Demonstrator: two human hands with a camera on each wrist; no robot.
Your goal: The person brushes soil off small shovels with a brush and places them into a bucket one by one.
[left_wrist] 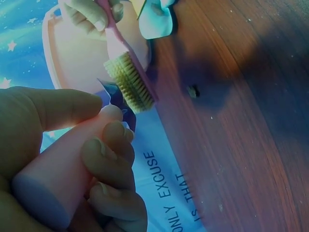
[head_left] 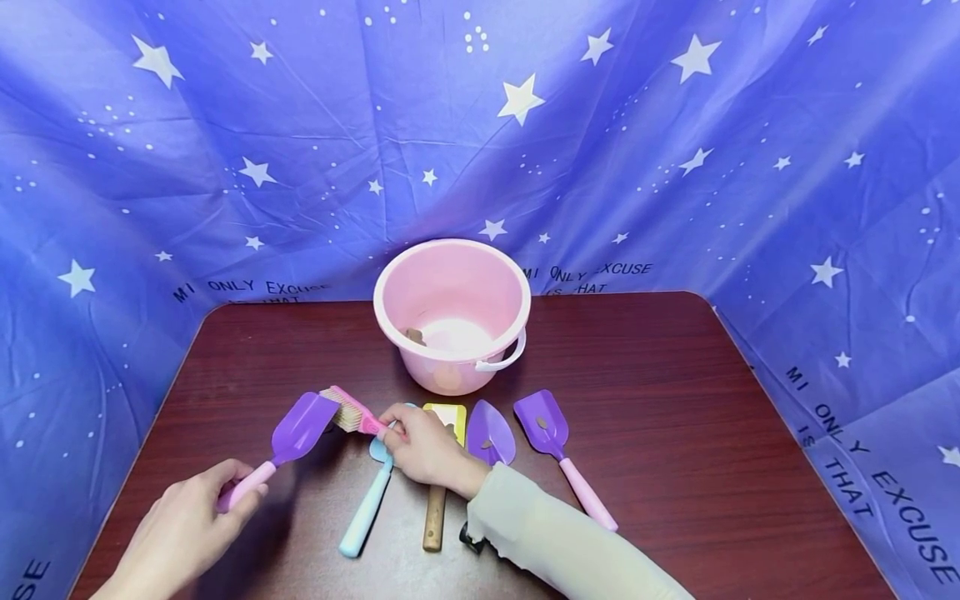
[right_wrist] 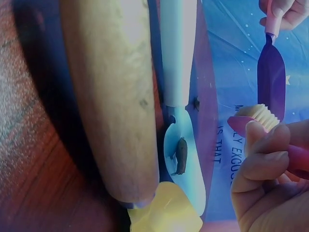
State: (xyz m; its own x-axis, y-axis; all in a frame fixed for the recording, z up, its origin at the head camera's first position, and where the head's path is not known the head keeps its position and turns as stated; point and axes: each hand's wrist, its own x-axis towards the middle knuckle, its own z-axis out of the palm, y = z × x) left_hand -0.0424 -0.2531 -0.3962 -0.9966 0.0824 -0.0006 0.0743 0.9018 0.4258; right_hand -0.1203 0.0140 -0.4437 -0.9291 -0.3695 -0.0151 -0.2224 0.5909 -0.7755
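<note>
My left hand (head_left: 180, 521) grips the pink handle of a purple shovel (head_left: 302, 427), held up at the table's left with its blade pointing away. In my right hand (head_left: 427, 448) is a pink brush (head_left: 366, 417), pinched by its handle. Its pale bristles meet the right edge of the blade in the head view. The left wrist view shows the shovel's handle (left_wrist: 58, 169) inside curled fingers, with the brush bristles (left_wrist: 129, 82) beyond. In the right wrist view the brush (right_wrist: 260, 118) overlaps the lower end of the purple blade (right_wrist: 271, 77).
Behind stands a pink bucket (head_left: 450, 375) with a brown piece inside. Below my right arm lie a light blue shovel (head_left: 366, 512) bearing a brown piece (right_wrist: 181, 157) and a yellow wooden-handled tool (head_left: 434, 521). Two purple shovels (head_left: 491, 429) (head_left: 551, 421) lie rightward. A dark bit (left_wrist: 193, 91) is on the table.
</note>
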